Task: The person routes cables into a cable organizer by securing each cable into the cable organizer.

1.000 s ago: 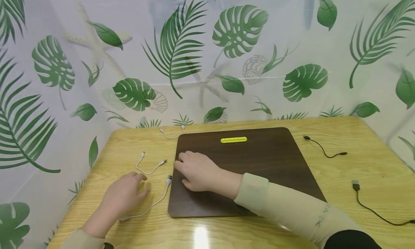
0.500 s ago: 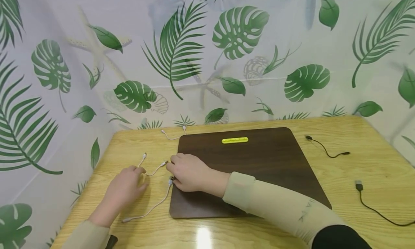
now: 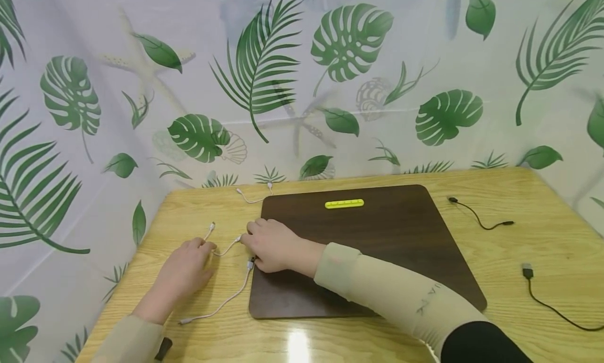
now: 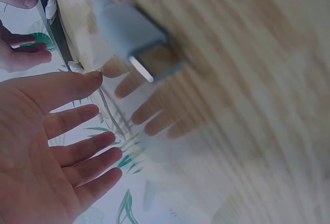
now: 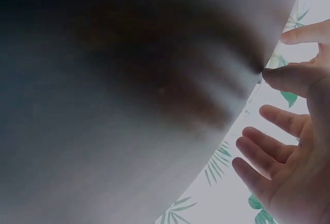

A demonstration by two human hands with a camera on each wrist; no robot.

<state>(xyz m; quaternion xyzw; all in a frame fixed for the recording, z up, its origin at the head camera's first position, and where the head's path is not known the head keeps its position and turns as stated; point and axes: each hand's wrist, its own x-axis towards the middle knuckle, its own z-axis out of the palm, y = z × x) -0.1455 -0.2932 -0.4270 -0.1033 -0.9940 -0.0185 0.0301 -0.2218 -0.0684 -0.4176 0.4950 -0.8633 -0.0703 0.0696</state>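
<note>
In the head view my left hand (image 3: 186,266) is low over the table at a short white charging cable (image 3: 227,248), its fingertips overlapping the cable's near bend. The left wrist view shows that hand (image 4: 62,147) with extended, spread fingers, while a USB plug (image 4: 131,31) looms close to the camera. My right hand (image 3: 273,245) reaches over the left edge of a dark brown board (image 3: 377,237), fingertips right at the cable's other plug. From the right wrist, the thumb of my right hand (image 5: 283,152) appears at the board's edge, fingers loosely extended.
A longer white cable (image 3: 231,298) lies left of the board, its plug by my right hand. Another white cable (image 3: 250,200) lies behind. Two black cables (image 3: 478,216) are on the right. A yellow slotted strip (image 3: 344,204) sits on the board. A leaf-patterned curtain (image 3: 283,90) backs the table.
My right hand has shifted left from the board to the short white cable's plug. My left hand has moved slightly up and right, onto that cable's bend.
</note>
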